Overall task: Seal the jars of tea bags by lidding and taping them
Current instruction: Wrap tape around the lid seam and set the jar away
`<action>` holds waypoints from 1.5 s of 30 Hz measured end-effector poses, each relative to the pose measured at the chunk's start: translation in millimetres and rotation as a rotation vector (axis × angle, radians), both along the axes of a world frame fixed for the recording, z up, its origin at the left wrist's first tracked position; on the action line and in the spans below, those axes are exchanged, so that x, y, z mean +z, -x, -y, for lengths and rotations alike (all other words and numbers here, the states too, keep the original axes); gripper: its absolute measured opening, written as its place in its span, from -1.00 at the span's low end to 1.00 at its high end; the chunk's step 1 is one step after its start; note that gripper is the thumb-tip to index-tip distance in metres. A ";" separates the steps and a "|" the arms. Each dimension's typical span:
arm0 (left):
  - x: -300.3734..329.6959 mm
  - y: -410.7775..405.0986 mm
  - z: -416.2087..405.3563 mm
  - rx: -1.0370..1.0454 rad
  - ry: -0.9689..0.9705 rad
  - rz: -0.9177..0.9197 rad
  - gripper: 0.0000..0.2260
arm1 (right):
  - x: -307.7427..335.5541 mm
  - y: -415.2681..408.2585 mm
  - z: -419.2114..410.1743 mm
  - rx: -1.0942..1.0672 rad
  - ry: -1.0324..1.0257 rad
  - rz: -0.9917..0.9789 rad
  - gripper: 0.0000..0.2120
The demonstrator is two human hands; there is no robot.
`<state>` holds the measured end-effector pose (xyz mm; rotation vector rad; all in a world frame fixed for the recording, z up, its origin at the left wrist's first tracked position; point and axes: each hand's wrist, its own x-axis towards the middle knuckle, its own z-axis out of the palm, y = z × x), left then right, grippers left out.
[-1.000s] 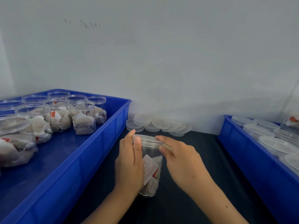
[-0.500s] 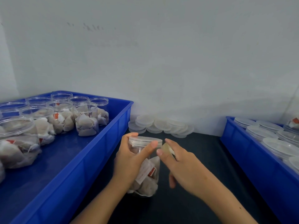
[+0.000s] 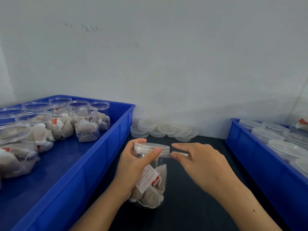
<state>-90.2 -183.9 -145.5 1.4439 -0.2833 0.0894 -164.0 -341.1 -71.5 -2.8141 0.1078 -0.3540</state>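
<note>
Compared with half a second before, the right hand (image 3: 202, 161) had moved away from the jar (image 3: 150, 176) to the right, and a strip of clear tape (image 3: 166, 155) now stretched between the lid (image 3: 150, 148) and the right fingers. The left thumb had also slid further along the edge of the lid.

The jar stood on the dark table (image 3: 191, 205) between the two blue trays, low in the middle of the view, and it leaned a little. It was full of tea bags (image 3: 153, 194), and a white label with a red corner showed through its wall. The lid sat on top of it. The left hand (image 3: 133, 165) held the jar from the left side, with its fingers curled round the neck and the thumb pressed on the lid edge where the tape began. The right hand pinched the free end of the tape between thumb and a finger, while the forefinger was stretched out towards the lid.

In the left tray (image 3: 93, 164) stood many open jars (image 3: 86, 124) with tea bags inside. A heap of loose lids (image 3: 164, 130) lay on the table against the white wall (image 3: 166, 64), behind the hands. The right tray (image 3: 260, 167) held jars with lids (image 3: 266, 133) on.
</note>
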 end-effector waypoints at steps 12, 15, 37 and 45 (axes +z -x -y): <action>-0.2 -2.7 -3.3 -0.078 0.033 -0.105 -0.22 | -4.8 -2.7 -3.4 0.039 0.108 0.055 -0.65; 0.0 -2.8 -5.1 -0.120 0.024 -0.136 -0.20 | -4.1 -3.4 -5.4 0.044 0.176 0.065 -0.65; -2.1 5.4 0.7 0.226 -0.363 0.091 -0.20 | -16.6 3.9 -22.1 0.086 0.100 0.065 -0.65; -1.8 5.2 -2.1 0.201 -0.288 0.113 -0.18 | -11.5 -3.4 -3.8 0.103 -0.666 -0.388 -0.76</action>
